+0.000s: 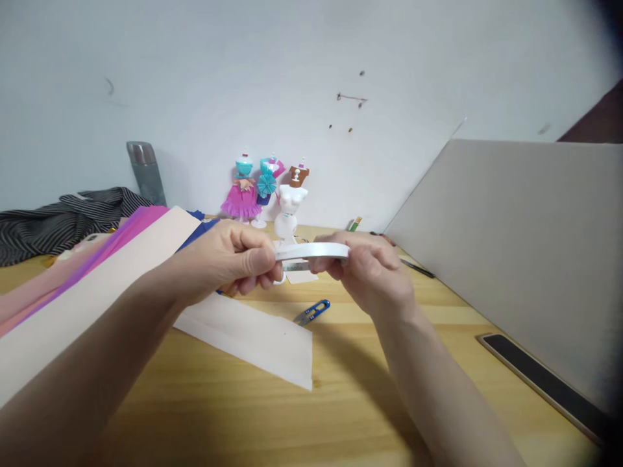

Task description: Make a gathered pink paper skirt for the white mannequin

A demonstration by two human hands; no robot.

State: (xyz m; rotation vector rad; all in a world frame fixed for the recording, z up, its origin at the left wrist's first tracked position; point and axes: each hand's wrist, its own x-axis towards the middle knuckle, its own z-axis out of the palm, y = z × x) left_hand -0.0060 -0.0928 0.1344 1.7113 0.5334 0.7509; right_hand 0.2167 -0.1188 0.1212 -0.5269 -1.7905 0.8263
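Observation:
Raised over the table, a thin roll of white tape (311,251) is held nearly edge-on, with printed lettering on its inner core. My left hand (243,256) pinches its left end between thumb and fingers. On the right end, my right hand (372,266) is closed, and its fingers partly hide the roll. Below the hands lie blue thread snips (312,312), beside a cream strip (253,340) flat on the wooden table (233,425). Behind the roll stands a white miniature dress form (287,217).
Pink, purple and cream crepe-like sheets (111,285) lie at left, near striped cloth (73,217) and a grey bottle (146,174). Two dressed miniature forms (241,194) stand at the back. A white panel (525,246) rises at right, with a phone (540,383) before it.

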